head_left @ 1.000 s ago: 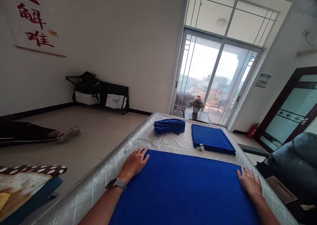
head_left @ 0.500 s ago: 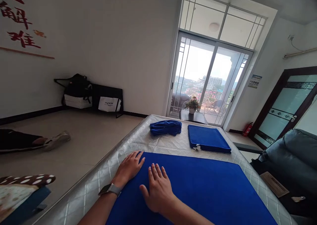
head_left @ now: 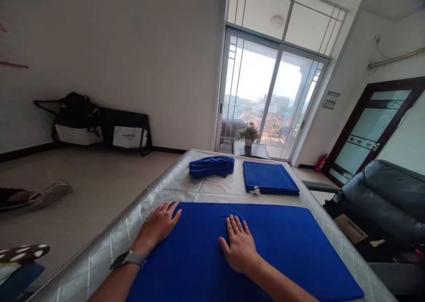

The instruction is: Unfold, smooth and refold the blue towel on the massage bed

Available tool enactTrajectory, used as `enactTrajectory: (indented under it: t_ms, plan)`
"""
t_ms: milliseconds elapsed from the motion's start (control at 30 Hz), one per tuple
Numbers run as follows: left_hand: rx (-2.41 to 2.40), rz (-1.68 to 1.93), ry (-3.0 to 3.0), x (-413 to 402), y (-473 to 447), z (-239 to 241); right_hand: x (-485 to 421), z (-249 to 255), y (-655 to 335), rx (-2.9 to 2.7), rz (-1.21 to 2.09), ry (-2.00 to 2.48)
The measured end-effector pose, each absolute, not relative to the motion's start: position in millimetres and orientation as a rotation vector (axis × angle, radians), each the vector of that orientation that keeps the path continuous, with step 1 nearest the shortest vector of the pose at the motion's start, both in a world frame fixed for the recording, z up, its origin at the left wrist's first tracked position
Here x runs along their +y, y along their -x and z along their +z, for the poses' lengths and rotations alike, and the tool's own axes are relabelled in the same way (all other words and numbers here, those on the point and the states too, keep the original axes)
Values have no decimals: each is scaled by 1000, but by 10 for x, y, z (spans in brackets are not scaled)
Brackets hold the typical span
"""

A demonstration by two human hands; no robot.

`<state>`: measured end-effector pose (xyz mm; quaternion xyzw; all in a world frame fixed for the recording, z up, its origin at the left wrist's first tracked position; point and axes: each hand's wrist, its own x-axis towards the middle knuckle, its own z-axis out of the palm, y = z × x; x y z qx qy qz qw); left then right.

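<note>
A large blue cloth (head_left: 282, 240) lies spread flat on a silvery quilted mattress (head_left: 113, 244). My left hand (head_left: 159, 224) rests at its far left corner, fingers spread over the edge; a watch is on that wrist. Flat on the middle of the cloth lies my right hand (head_left: 239, 244), palm down and fingers stretched, with small wrinkles by the fingertips. Beyond the cloth are a bunched blue cloth (head_left: 211, 166) on the left and a neatly folded blue cloth (head_left: 270, 178) with a white tag on the right.
A dark leather sofa (head_left: 392, 200) stands along the right side. Past the mattress, a potted plant (head_left: 249, 133) sits on a dark chair before sliding glass doors. Bags (head_left: 78, 116) stand by the wall at left. A person's leg and shoe (head_left: 49, 195) show at the left edge.
My right hand has slid to the right across the blue cloth, away from my left hand. My left hand stays at the corner. The view has turned slightly right.
</note>
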<state>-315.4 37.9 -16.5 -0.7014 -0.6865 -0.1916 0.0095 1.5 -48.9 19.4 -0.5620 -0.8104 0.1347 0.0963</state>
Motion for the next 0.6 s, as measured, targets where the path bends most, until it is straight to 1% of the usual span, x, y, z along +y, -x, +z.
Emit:
enactTrajectory:
  t_ms: [200,400,500,600]
  plan:
    - [-2135,-613,2188,358,3136,-121,-528,177,-1333,-2226,271,2073]
    - [-2136,-601,2193,361,3134,-113,-613,-103,-2757,-1948,14,2428]
    - [-2149,-572,2190,382,3147,-151,-625,-246,-3147,-1902,-33,2494]
    - [-2114,-599,2186,397,3156,-184,-615,-320,-3296,-1902,-43,2523]
